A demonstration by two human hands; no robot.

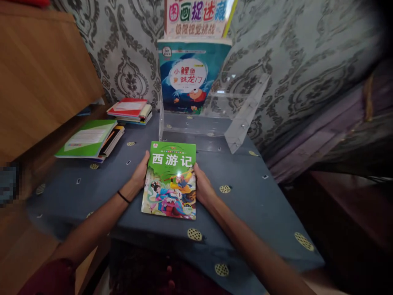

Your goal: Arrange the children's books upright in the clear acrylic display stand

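Observation:
A green picture book (pixel 170 180) with large white Chinese characters and colourful cartoon figures faces me, upright to my view. My left hand (pixel 141 170) grips its left edge, and my right hand (pixel 202 182) grips its right edge; the fingers of both are mostly hidden behind the cover. Beyond the book stands a clear acrylic book rack (pixel 242 119). A blue book (pixel 190 78) with a red fish leans in the rack's left part, and behind it rises a taller book (pixel 199 18) with coloured characters.
On the table's left lie a stack topped by a green book (pixel 87 139) and another topped by a red book (pixel 129 107). The blue-grey tablecloth (pixel 245 213) has a pineapple print. A wooden cabinet (pixel 46 61) borders the left, a purple curtain (pixel 319 123) the right.

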